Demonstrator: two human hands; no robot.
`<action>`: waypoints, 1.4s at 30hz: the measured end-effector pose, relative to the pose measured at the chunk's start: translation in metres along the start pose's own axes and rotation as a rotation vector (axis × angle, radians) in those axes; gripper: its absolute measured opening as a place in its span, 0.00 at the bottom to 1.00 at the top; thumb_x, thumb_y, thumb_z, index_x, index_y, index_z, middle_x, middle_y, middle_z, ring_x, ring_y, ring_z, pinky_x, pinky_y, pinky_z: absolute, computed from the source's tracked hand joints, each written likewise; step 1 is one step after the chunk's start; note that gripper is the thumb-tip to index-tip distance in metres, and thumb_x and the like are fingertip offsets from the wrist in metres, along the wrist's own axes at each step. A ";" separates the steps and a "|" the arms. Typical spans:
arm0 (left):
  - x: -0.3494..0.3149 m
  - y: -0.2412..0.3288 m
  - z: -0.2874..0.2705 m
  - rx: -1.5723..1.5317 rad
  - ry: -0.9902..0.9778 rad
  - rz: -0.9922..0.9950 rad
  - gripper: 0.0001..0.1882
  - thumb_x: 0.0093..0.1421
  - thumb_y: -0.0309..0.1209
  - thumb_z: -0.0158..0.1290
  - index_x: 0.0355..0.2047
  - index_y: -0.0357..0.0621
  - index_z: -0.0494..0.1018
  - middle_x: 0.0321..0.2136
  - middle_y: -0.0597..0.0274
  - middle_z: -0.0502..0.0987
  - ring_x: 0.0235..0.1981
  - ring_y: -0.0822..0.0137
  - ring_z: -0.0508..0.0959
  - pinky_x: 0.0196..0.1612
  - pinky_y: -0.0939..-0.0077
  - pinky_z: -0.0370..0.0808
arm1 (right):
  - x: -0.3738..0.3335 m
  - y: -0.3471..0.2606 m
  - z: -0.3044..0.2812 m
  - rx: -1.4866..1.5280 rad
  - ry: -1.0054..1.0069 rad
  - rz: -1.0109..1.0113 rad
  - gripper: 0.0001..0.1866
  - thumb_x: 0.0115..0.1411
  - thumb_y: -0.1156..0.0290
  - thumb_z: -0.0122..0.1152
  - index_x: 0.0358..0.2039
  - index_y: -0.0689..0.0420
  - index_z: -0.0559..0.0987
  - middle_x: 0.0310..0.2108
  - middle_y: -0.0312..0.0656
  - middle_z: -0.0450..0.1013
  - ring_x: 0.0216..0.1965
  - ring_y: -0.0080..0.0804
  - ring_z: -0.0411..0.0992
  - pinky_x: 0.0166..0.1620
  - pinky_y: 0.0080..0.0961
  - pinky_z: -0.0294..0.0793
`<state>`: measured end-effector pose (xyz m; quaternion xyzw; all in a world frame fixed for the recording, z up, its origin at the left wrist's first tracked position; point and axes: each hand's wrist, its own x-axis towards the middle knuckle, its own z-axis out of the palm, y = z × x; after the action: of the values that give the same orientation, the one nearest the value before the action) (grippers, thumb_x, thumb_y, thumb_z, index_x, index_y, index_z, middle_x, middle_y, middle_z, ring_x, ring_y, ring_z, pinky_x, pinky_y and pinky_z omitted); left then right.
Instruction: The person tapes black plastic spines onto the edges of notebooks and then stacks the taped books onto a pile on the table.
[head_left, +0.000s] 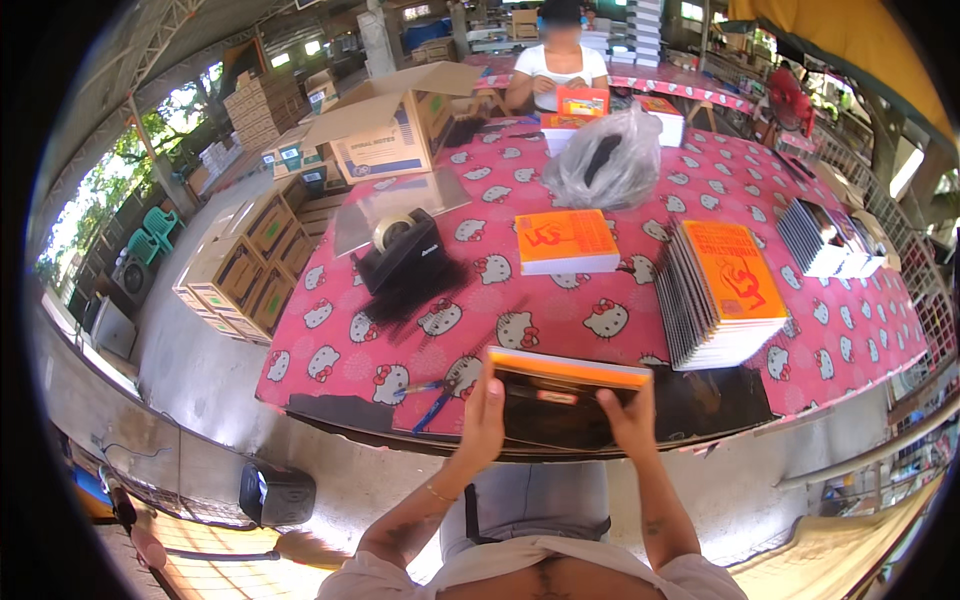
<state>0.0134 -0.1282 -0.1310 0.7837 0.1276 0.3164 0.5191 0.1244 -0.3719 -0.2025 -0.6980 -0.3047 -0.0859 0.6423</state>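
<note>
Over the table's near edge I hold a stack of notebooks [550, 412] in both hands. Its dark face with a small label is turned toward me, and an orange strip runs along its top. My left hand [484, 415] grips the left end with the thumb in front; my right hand [631, 415] grips the right end the same way. Farther right stands a tall stack of spiral notebooks [735, 275] with an orange cover on top. A lower orange-topped stack [567, 240] lies straight ahead. Pens [432, 405] lie left of my left hand.
A black tape dispenser [405, 250] stands on the pink patterned table [530, 310], near an open carton [385, 135]. A clear plastic bag [605, 160] and more notebooks [825, 240] sit farther off. Across the table a person [562, 70] handles orange-covered notebooks. Closed cartons [250, 260] are stacked left.
</note>
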 end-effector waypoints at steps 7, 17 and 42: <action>0.114 -0.111 0.030 0.911 -0.116 0.282 0.18 0.66 0.31 0.55 0.55 0.42 0.75 0.42 0.44 0.77 0.40 0.39 0.79 0.43 0.51 0.78 | 0.007 -0.013 -0.013 0.225 0.036 0.152 0.38 0.60 0.66 0.74 0.63 0.62 0.62 0.54 0.45 0.70 0.55 0.33 0.69 0.61 0.32 0.66; 0.050 0.048 -0.031 0.147 -0.176 0.281 0.09 0.64 0.26 0.61 0.44 0.41 0.82 0.34 0.51 0.80 0.29 0.60 0.80 0.31 0.67 0.75 | 0.075 -0.137 0.042 -0.670 -0.200 -0.551 0.19 0.59 0.67 0.69 0.50 0.55 0.81 0.50 0.47 0.75 0.49 0.45 0.75 0.56 0.44 0.72; 0.056 0.041 -0.037 0.362 -0.397 0.637 0.12 0.62 0.28 0.63 0.44 0.39 0.77 0.37 0.54 0.76 0.27 0.57 0.78 0.31 0.66 0.75 | 0.089 -0.118 0.056 -0.560 -0.416 -0.340 0.11 0.61 0.66 0.64 0.44 0.52 0.82 0.33 0.42 0.80 0.32 0.49 0.80 0.35 0.44 0.79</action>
<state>0.0274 -0.0892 -0.0639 0.9084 -0.1704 0.2763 0.2635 0.1174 -0.2919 -0.0667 -0.7883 -0.5047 -0.1277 0.3278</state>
